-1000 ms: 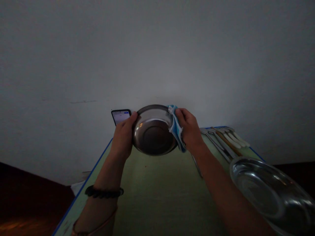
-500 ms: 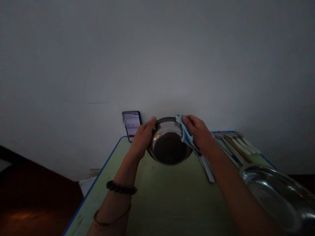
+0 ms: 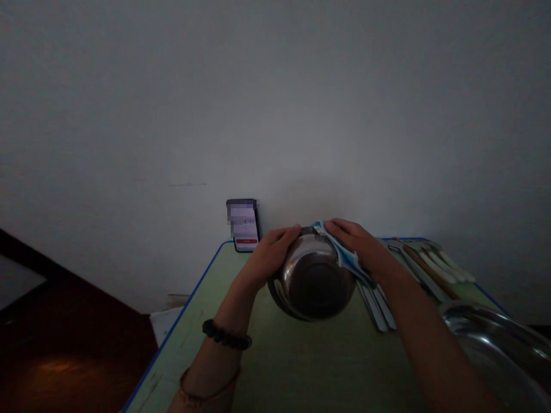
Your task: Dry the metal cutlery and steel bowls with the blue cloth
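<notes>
A shiny steel bowl (image 3: 321,281) is held above the table, tilted so that its round base faces me. My left hand (image 3: 273,252) is closed on the bowl's left rim, thumb on the outer wall. On the opposite side, my right hand (image 3: 357,244) grips the rim through a blue and white cloth (image 3: 346,258), which lies between its fingers and the steel. The bowl's inside is turned away from view, and most fingers of both hands are hidden behind it.
A phone (image 3: 245,226) leans on the wall behind the green table (image 3: 293,367) with blue edges. Long metal utensils (image 3: 379,307), a wooden-handled tool (image 3: 426,267) and white-handled cutlery (image 3: 447,264) lie at right. Nearer me sits a large steel basin (image 3: 486,344).
Both hands have brought the bowl lower and nearer, tipping its base more toward me. The view has swung left, so more of the phone shows. The cloth stays at the right rim.
</notes>
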The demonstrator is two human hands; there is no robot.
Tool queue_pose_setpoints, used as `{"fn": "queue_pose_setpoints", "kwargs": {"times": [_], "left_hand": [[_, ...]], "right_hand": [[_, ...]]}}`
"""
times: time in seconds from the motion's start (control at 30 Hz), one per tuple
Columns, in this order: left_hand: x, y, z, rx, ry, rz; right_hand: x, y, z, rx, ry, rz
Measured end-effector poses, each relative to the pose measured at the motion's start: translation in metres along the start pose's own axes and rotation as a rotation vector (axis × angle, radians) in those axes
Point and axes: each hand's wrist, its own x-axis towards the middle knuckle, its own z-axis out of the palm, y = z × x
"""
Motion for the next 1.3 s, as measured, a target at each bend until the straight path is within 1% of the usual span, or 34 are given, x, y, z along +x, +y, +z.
{"fn": "queue_pose_setpoints", "kwargs": {"times": [0.07,0.13,0.2,0.27,0.33,0.4,0.47,0.53,0.57,0.63,0.67,0.7,0.73,0.8,0.87,0.9,0.97,1.07,1.13,1.2,1.3], "left_hand": [[-0.002,0.004,0.003,0.059,-0.003,0.026],[-0.002,0.006,0.005,0.075,0.031,0.044],[-0.003,0.008,0.004,0.052,0.066,0.053],[-0.003,0.009,0.0,-0.017,0.091,0.038],[-0.003,0.009,-0.004,-0.151,0.133,0.001],[-0.002,0.01,-0.009,-0.332,0.207,-0.022],[-0.001,0.011,-0.012,-0.484,0.241,-0.018],[-0.001,0.012,-0.013,-0.532,0.275,0.009],[-0.002,0.013,-0.013,-0.502,0.312,0.022],[-0.004,0.015,-0.012,-0.359,0.389,0.029],[-0.005,0.017,-0.012,-0.267,0.392,0.024],[-0.007,0.018,-0.011,-0.175,0.361,0.021],[-0.008,0.019,-0.01,-0.093,0.301,0.024],[-0.01,0.021,-0.007,0.044,0.144,0.054],[-0.011,0.022,-0.003,0.143,0.035,0.093],[-0.012,0.022,-0.001,0.173,0.011,0.107],[-0.012,0.022,0.001,0.187,0.013,0.116],[-0.012,0.021,0.0,0.113,0.067,0.085],[-0.013,0.022,-0.002,0.023,0.14,0.058],[-0.014,0.024,-0.003,-0.094,0.257,0.045],[-0.013,0.027,-0.004,-0.256,0.489,0.035]], "right_hand": [[0.0,-0.002,-0.003,-0.054,-0.015,-0.039],[0.0,-0.004,-0.004,-0.062,0.007,-0.064],[0.0,-0.006,-0.003,-0.046,0.032,-0.093],[-0.001,-0.009,-0.001,-0.018,0.063,-0.126],[-0.003,-0.013,0.002,0.026,0.13,-0.156],[-0.004,-0.016,0.006,0.104,0.25,-0.173],[-0.006,-0.018,0.011,0.211,0.384,-0.177],[-0.007,-0.019,0.015,0.302,0.452,-0.153],[-0.007,-0.019,0.016,0.322,0.456,-0.139],[-0.008,-0.02,0.015,0.299,0.413,-0.123],[-0.008,-0.02,0.014,0.262,0.373,-0.122],[-0.008,-0.02,0.012,0.211,0.324,-0.13],[-0.008,-0.02,0.01,0.149,0.264,-0.146],[-0.009,-0.021,0.006,0.02,0.135,-0.187],[-0.01,-0.022,0.004,-0.086,0.046,-0.228],[-0.01,-0.022,0.004,-0.119,0.024,-0.239],[-0.011,-0.023,0.004,-0.147,0.025,-0.249],[-0.011,-0.024,0.004,-0.131,0.073,-0.265],[-0.01,-0.023,0.003,-0.07,0.115,-0.263],[-0.009,-0.021,0.001,0.031,0.166,-0.235],[-0.008,-0.016,0.003,0.194,0.244,-0.197]]}}
